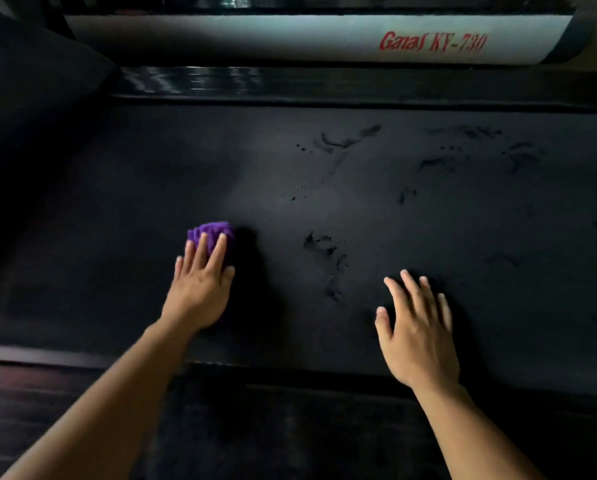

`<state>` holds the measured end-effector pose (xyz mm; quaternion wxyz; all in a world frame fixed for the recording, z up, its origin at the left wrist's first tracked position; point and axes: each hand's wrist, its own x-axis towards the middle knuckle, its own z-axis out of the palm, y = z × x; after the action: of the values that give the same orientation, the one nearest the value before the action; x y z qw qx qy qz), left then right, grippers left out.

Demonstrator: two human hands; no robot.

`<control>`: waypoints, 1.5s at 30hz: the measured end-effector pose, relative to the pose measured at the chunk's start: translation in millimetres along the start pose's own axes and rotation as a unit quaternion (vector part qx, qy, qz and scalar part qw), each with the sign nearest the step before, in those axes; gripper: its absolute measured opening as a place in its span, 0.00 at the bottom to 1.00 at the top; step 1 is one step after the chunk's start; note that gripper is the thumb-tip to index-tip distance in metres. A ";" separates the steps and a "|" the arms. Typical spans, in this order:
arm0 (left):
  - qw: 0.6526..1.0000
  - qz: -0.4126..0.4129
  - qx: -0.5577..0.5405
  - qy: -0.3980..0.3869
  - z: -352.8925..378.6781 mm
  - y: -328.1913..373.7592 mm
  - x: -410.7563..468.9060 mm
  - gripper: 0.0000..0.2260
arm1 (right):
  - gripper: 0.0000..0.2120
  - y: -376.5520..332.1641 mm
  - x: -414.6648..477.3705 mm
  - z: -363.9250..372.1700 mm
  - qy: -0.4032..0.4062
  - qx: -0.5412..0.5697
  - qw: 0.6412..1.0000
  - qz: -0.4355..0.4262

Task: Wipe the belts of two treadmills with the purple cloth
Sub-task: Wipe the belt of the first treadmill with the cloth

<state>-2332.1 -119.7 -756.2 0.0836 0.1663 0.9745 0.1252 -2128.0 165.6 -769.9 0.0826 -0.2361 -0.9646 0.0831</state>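
Here the left hand [200, 289] presses the bunched, fuzzy purple cloth [211, 233] onto the matte black belt [359, 188]; nearby, the right hand [418, 327] rests flat, fingers spread, holding nothing.

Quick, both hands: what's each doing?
Left hand: fingers pressing the purple cloth onto the treadmill belt.
Right hand: open, empty, flat on the belt.

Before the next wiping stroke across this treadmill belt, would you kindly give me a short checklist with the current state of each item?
1. Purple cloth under the left hand, fingers pressing it down: ok.
2. Cloth in contact with the belt: ok.
3. Right hand flat on the belt, clear of the cloth: ok.
4. Dark marks to the cloth's right not yet wiped: not ok.
5. Belt at rest: cannot tell.
6. Second treadmill in reach: cannot tell.
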 end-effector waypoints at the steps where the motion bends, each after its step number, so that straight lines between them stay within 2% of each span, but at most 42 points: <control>1: 1.000 -0.012 -0.002 0.000 0.5 6.8 16.1 0.28 | 0.27 0.3 0.1 0.6 0.002 -0.002 1.000 0.000; 3: 1.000 -0.019 0.003 0.003 4.4 31.9 43.5 0.29 | 0.26 0.3 0.5 0.7 0.008 0.000 1.000 0.001; 6: 0.999 0.026 0.022 -0.002 14.7 92.1 65.2 0.29 | 0.24 1.6 0.9 0.9 0.022 0.009 1.000 -0.002; 11: 0.991 0.137 -0.002 -0.005 40.1 171.3 10.7 0.28 | 0.24 2.5 3.2 3.5 0.049 0.020 0.999 -0.001; 14: 0.987 0.158 -0.015 -0.004 50.2 168.6 -52.9 0.28 | 0.23 2.6 3.8 5.5 0.058 0.022 0.998 -0.004; 17: 0.990 0.136 -0.018 -0.020 52.5 162.7 -75.6 0.27 | 0.23 2.6 2.6 6.7 0.065 0.025 0.998 0.001; 23: 0.995 0.094 -0.026 -0.014 48.9 188.6 6.2 0.29 | 0.24 4.2 3.3 7.7 0.057 0.029 0.998 0.001; 27: 0.994 0.104 -0.023 -0.022 48.3 191.3 25.6 0.29 | 0.23 4.6 3.5 6.6 0.054 0.030 0.998 0.003; 32: 0.989 0.147 -0.029 -0.001 56.0 170.7 -55.6 0.30 | 0.22 4.4 4.5 9.2 0.067 0.026 0.997 0.000; 36: 0.990 0.138 -0.019 -0.016 58.5 166.8 -94.5 0.29 | 0.22 4.4 3.7 9.5 0.069 0.021 0.997 0.005; 45: 0.994 0.099 -0.039 -0.018 57.3 214.7 20.8 0.28 | 0.23 5.6 2.6 6.0 0.042 0.025 0.999 0.000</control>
<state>-2274.6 96.0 -755.0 0.0952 0.2610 0.9459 0.1679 -2129.0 171.0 -776.6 0.1293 -0.2375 -0.9578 0.0973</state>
